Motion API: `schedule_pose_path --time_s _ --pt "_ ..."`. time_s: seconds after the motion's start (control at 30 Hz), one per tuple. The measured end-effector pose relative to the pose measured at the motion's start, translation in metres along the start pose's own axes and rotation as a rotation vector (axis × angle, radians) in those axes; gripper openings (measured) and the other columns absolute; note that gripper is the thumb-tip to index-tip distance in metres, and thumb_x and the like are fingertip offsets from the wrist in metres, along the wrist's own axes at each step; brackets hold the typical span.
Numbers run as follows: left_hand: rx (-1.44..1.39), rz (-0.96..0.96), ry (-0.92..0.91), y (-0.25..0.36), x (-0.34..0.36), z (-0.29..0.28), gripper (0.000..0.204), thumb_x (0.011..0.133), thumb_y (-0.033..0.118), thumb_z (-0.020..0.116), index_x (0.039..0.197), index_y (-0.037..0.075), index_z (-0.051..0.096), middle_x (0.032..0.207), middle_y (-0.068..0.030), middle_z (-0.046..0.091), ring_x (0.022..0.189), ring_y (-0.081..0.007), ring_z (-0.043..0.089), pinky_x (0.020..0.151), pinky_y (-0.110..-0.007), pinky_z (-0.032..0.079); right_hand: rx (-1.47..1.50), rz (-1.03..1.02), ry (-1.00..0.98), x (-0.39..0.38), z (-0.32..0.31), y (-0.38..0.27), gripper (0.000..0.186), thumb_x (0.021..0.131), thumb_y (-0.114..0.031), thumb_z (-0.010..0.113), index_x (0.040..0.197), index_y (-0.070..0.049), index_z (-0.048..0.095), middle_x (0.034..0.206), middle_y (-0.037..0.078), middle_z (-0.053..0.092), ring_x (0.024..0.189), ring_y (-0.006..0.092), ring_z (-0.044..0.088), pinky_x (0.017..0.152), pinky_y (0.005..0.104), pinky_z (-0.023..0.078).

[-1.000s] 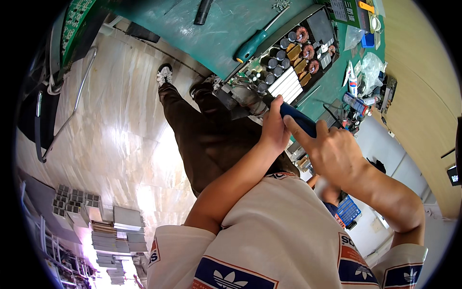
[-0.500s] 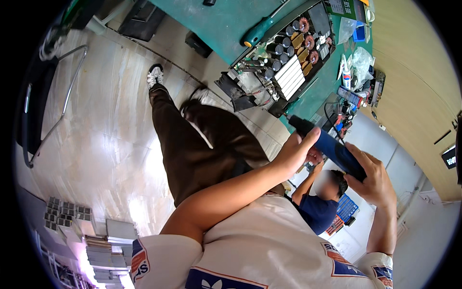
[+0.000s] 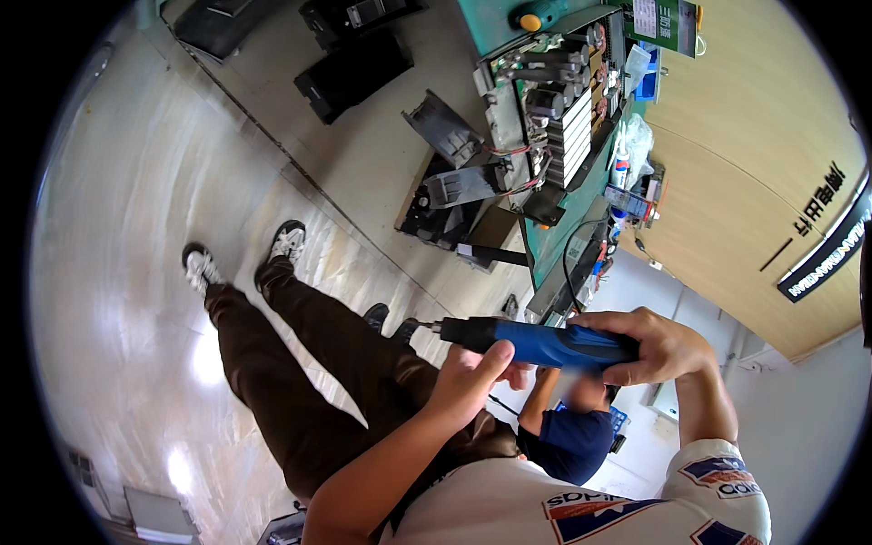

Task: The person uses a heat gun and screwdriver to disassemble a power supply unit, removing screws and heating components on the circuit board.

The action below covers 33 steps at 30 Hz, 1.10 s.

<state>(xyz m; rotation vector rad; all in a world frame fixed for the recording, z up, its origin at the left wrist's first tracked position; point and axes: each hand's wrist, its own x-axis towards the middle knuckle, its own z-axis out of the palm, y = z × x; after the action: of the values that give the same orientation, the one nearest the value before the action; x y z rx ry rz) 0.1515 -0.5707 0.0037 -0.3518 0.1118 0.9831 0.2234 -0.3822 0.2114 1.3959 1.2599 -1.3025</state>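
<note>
Across the front of my body I hold a blue and black electric screwdriver (image 3: 572,346), its thin metal bit aimed to the left. My left hand (image 3: 474,380) is closed around the black front end from below. My right hand (image 3: 656,345) grips the rear of the blue body. Beyond the tool, an opened electronic unit (image 3: 559,118) with white strips, dark cylinders and copper coils lies on the green workbench (image 3: 545,259). Loose dark plastic parts (image 3: 454,186) hang at its near end, with red wires running to them.
Another person (image 3: 572,440) in a dark blue shirt is at work close behind the screwdriver. A green-handled screwdriver (image 3: 538,15) lies on the bench. A white tube (image 3: 620,159) and a plastic bag (image 3: 639,141) lie along its far side. Black units (image 3: 354,77) rest below the bench.
Both hands have brought the electric screwdriver left and lower, turning it from a slant to nearly level. My view has swung, and my legs now appear farther left with the feet apart.
</note>
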Motion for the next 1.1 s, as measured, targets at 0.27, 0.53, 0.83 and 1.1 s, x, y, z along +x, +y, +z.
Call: schedule_pose_path --time_s 0.27,0.53,0.83,1.1 --pt "0.001 0.043 0.144 0.011 -0.006 -0.064 0.05 0.091 0.043 0.067 0.093 -0.007 0.064 0.079 -0.0129 0.066 0.062 -0.0179 0.062 0.058 -0.029 0.05 0.106 -0.082 -0.012 0.07 0.038 0.02 0.069 0.08 -0.01 0.077 0.141 0.0 0.045 0.119 0.015 0.065 0.104 0.0188 0.062 0.091 0.0316 0.048" --pt "-0.052 0.028 0.278 0.014 -0.004 -0.102 0.031 0.092 0.025 0.068 0.093 -0.005 0.062 0.069 -0.0115 0.064 0.051 -0.0154 0.059 0.05 -0.027 0.048 0.211 0.184 -0.047 0.111 0.06 0.014 0.067 0.087 -0.014 0.072 0.146 -0.004 0.041 0.121 0.017 0.064 0.104 0.0212 0.062 0.091 0.0321 0.047" --pt "0.144 0.136 0.284 0.034 0.011 -0.065 0.03 0.092 0.031 0.066 0.087 0.001 0.062 0.07 -0.0047 0.06 0.054 -0.012 0.055 0.048 -0.026 0.041 -0.121 0.024 0.234 0.085 0.064 0.013 0.075 0.074 -0.013 0.082 0.139 -0.003 0.045 0.113 0.02 0.066 0.097 0.0285 0.068 0.084 0.0358 0.053" --pt "0.216 0.133 0.094 0.051 0.093 0.083 0.036 0.093 0.039 0.065 0.09 0.003 0.062 0.072 -0.0019 0.063 0.059 -0.0066 0.058 0.051 -0.022 0.044 -0.05 -0.038 0.573 -0.043 -0.014 0.017 0.079 0.067 -0.015 0.084 0.137 0.0 0.048 0.106 0.014 0.068 0.091 0.0204 0.064 0.084 0.0333 0.049"
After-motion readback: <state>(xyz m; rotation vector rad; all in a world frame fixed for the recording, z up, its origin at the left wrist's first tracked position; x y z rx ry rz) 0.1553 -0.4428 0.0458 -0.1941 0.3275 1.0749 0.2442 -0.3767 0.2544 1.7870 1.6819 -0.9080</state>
